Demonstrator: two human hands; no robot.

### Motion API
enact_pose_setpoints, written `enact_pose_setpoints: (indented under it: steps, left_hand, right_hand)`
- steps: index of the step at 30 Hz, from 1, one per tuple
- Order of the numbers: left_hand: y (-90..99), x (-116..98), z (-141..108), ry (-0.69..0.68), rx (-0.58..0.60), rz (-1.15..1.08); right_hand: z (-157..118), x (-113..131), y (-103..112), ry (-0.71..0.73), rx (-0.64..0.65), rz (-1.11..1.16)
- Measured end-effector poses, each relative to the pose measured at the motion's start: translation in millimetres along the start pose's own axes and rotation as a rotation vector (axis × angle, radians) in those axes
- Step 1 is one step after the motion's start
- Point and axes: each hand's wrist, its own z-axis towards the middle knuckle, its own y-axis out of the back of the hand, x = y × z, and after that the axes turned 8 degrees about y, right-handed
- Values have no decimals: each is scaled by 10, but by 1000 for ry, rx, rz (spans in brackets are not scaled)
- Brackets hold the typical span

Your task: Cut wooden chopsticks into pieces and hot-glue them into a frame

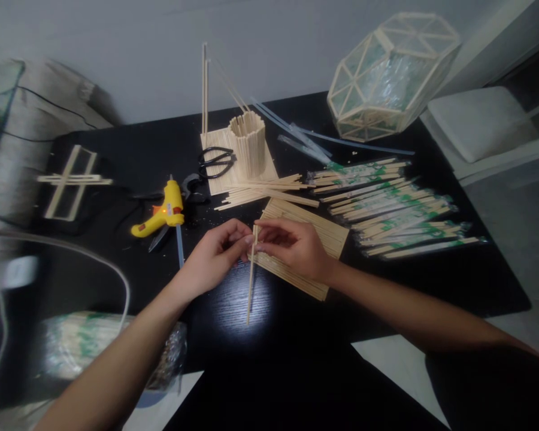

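Near the middle of the table, a thin wooden chopstick (250, 293) points down toward me, held near its upper end. My left hand (218, 251) pinches at it from the left, thumb and fingers closed. From the other side my right hand (291, 242) grips the same end between thumb and fingers. Partly under my right hand lies a flat panel of chopsticks (326, 230) set side by side. Behind the hands are loose chopsticks (265, 190) and a round cup of upright chopsticks (248, 143) on a square chopstick base (220, 173).
Left of my hands stands a yellow glue gun (173, 203) with a glue stick. Black scissors handles (215, 161) rest on the base. Wrapped chopsticks (399, 209) spread at right. A faceted stick lantern (386, 78) stands at back right, a crossed stick frame (74, 179) at left.
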Motion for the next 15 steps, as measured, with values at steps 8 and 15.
enact_pose_setpoints:
  steps: [8, 15]
  left_hand:
    - [-4, -17, -2, 20, -7, -18]
    - [-7, -4, -2, 26, -10, -16]
  right_hand:
    - [8, 36, -2, -29, 9, 13]
    - [-6, 18, 11, -5, 8, -4]
